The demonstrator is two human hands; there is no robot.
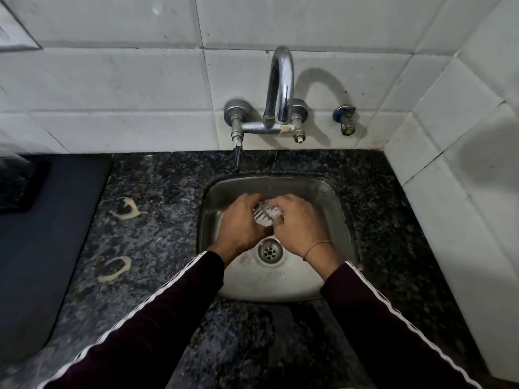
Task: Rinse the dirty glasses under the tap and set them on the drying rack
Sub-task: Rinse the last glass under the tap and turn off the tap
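Glass: you hold a clear ribbed glass (266, 215) over the steel sink (334, 203), between both hands; its long axis seems tipped, though fingers hide much.
Hands: your left hand (241, 223) and right hand (300, 223) each curl round it; equally near.
Water: the tap (280, 85) stream lands at its far side.
Rack: not in view.

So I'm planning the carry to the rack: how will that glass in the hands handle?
The glass sits under running water, so it is probably slippery. It looks clear and ribbed, likely fragile against the steel sink. Both the left hand and the right hand grip it, which seems wise.
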